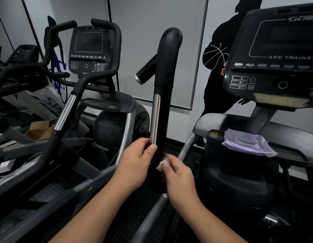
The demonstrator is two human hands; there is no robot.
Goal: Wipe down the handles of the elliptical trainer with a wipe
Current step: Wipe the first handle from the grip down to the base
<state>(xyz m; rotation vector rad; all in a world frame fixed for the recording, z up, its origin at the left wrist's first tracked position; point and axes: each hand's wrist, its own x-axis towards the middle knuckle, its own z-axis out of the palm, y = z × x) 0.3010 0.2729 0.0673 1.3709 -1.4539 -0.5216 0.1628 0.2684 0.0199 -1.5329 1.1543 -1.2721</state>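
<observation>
A tall black handle (pixel 165 81) of the elliptical trainer rises in the middle of the view, with a silver sensor strip (pixel 155 120) down its left side. My left hand (pixel 134 160) grips the handle just below that strip, thumb across the front. My right hand (pixel 176 172) pinches a small crumpled white wipe (pixel 161 164) against the lower right of the same handle.
A purple pack of wipes (pixel 248 142) lies on the trainer's shelf at the right, under the console (pixel 275 55). A second machine with curved handlebars (pixel 92 50) stands at the left. Cardboard boxes (pixel 40 130) sit on the floor behind it.
</observation>
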